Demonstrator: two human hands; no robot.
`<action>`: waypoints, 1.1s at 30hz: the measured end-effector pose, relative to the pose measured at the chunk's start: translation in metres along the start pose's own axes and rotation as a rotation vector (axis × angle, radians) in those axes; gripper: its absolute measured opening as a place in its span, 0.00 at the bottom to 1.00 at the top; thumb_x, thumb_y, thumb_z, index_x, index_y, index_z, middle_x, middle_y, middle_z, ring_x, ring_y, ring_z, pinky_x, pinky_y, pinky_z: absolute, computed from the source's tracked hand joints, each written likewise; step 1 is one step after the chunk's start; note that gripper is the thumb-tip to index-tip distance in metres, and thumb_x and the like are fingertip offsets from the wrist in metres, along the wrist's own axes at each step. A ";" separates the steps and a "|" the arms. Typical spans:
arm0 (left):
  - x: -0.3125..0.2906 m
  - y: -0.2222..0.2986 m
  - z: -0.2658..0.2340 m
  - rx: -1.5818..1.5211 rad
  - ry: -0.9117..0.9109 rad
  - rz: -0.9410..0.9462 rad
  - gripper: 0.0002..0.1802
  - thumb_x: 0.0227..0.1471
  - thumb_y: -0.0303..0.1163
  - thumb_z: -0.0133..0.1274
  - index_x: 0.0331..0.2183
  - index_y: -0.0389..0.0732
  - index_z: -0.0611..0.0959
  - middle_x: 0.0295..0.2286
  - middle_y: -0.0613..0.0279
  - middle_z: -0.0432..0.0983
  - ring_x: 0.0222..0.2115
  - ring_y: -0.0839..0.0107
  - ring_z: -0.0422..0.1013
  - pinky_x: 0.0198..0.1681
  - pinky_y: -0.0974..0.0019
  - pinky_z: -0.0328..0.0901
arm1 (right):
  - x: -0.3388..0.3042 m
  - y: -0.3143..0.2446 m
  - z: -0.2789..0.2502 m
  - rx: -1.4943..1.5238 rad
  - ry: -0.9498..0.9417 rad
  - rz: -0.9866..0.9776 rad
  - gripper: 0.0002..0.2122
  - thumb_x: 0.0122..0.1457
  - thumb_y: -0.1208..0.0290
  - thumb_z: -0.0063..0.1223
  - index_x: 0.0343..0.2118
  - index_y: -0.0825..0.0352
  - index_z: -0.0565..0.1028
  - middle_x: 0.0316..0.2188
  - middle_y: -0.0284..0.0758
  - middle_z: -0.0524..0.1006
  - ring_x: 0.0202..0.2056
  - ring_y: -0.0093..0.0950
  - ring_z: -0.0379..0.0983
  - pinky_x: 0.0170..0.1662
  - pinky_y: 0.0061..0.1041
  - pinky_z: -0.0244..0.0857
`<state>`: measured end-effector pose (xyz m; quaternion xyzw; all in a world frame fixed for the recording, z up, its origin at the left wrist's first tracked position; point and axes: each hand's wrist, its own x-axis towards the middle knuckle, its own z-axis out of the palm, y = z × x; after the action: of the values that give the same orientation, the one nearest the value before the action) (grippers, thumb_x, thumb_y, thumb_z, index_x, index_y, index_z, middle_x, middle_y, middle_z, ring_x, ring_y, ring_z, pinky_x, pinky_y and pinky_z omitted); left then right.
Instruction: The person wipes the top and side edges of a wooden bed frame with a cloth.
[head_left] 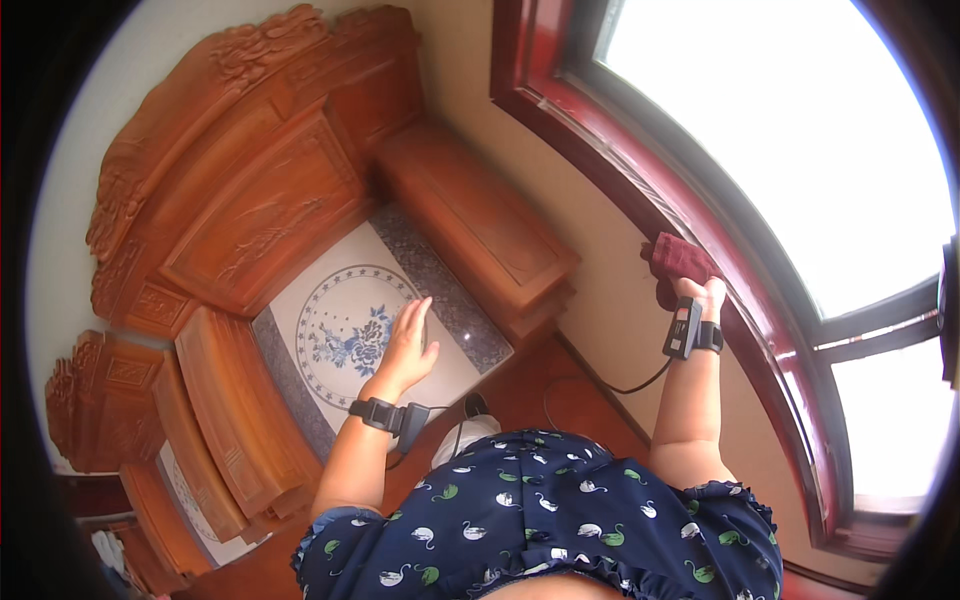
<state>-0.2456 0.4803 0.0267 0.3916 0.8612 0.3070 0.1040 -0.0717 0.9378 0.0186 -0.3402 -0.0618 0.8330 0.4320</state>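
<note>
Nearest the camera, the person's dark blue top (560,520), printed with small white and green birds, filled the lower edge, and both bare forearms rose out of it, each wearing a black wrist strap with a small device. The left hand (408,345) was held open and flat, fingers together and stretched forward, over or lightly resting on the chair cushion (345,330), a white square pad with a blue floral ring and a grey patterned border; whether the palm pressed it could not be told, and it gripped nothing. The cushion lay on the seat of a carved reddish wooden armchair (250,190), with another like it just beside at the left. Farther off, the right hand (700,295) was closed around a dark red cloth (682,258), bunched and pressed against the glossy red window frame (740,300) where the frame met the cream wall (600,290). Judging by that contact, wiping of the frame looked to be under way, at the lower left curve of the frame; how much was already wiped could not be read from its sheen. The long run toward the bottom right appeared to remain.
</note>
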 end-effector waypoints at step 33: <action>0.007 -0.075 -0.019 -0.192 -0.018 -0.599 0.22 0.48 0.26 0.48 0.48 0.40 0.68 0.47 0.52 0.64 0.46 0.61 0.63 0.46 0.64 0.60 | -0.013 0.273 0.039 -2.384 -1.068 -0.531 0.29 0.49 0.57 0.49 0.56 0.43 0.54 0.60 0.43 0.38 0.60 0.47 0.33 0.56 0.54 0.31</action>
<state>-0.3034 0.4392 -0.0036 0.1116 0.9043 0.3393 0.2338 -0.2754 0.7664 -0.0535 -0.1194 -0.9726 0.1915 -0.0566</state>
